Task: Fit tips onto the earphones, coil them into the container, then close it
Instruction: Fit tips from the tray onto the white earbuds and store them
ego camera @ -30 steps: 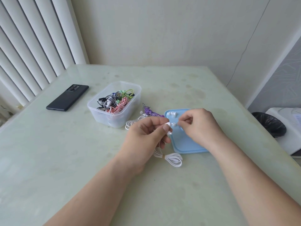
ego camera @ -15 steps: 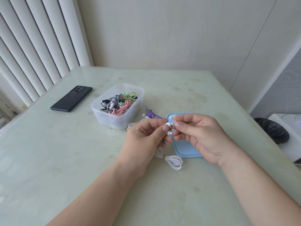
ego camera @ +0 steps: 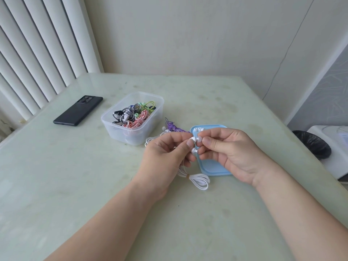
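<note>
The left hand [ego camera: 165, 153] pinches the white earphones [ego camera: 194, 146] between thumb and fingers; their tied cable [ego camera: 199, 180] rests on the table [ego camera: 75, 176]. The right hand [ego camera: 231, 151] grips a white tip [ego camera: 199, 138] at one earbud. The clear container [ego camera: 131, 117] stands open, holding coiled earphones in several colours. The blue lid [ego camera: 212, 164] lies flat, carrying spare tips [ego camera: 197, 129]. Purple earphones [ego camera: 174, 127] lie between container and lid.

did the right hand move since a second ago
Yes. The right hand has swung palm-up and slid toward the near end of the blue lid, uncovering the spare tips at its far end.
</note>
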Tool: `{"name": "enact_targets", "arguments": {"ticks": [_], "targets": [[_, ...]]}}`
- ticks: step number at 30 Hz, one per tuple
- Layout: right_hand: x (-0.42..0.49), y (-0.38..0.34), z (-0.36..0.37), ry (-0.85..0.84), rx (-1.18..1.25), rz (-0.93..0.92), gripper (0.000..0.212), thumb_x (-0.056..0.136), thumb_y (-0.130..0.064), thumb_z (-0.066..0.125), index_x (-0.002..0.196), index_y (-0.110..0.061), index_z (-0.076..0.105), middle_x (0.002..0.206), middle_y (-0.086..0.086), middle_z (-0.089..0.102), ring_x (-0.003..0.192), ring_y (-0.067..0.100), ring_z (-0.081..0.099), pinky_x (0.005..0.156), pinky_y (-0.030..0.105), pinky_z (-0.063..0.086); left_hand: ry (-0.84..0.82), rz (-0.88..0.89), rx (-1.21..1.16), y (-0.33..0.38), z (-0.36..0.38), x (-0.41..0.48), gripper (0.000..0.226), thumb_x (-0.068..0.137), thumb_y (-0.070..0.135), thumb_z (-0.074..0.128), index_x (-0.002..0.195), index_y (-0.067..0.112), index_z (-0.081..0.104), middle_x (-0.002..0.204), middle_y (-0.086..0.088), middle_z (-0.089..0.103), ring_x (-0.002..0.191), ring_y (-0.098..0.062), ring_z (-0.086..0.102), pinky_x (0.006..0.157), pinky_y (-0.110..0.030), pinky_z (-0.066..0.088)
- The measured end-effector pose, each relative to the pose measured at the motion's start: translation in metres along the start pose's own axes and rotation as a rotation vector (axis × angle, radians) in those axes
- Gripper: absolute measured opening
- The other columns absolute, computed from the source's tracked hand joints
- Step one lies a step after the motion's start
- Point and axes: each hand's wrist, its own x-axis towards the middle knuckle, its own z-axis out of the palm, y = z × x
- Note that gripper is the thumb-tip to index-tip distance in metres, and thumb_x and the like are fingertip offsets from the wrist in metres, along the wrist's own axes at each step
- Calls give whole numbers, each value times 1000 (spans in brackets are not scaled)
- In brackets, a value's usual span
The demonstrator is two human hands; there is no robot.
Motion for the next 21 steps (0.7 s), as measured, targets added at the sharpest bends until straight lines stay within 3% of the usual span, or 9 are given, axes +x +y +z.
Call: {"name": "enact_targets", "arguments": {"ticks": [9,14,21], "targets": [[-2,-1,-1,-29,24,85,16,79,-4,66,90,-4,78,81,14,71,65,19,68,62,27,59,-47,0,42,2,-1,-2,9,97,8,70,101,6,79,79,-13,71,64,-17,62,61,-29,53],[-3,-4,-4,-50,4,117,18,78,-3,67,94,1,74,78,14,69,61,19,66,58,26,57,-60,18,85,0,-1,-2,9,96,8,71,100,7,79,82,-18,72,63,-18,62,61,-30,53],[-2,-5,-5,-60,-13,163,11,73,-4,70,81,-4,78,77,13,71,60,17,66,56,25,57,-91,18,73,1,-1,-3,10,96,5,70,100,4,78,83,-20,73,61,-16,61,59,-27,53]]}}
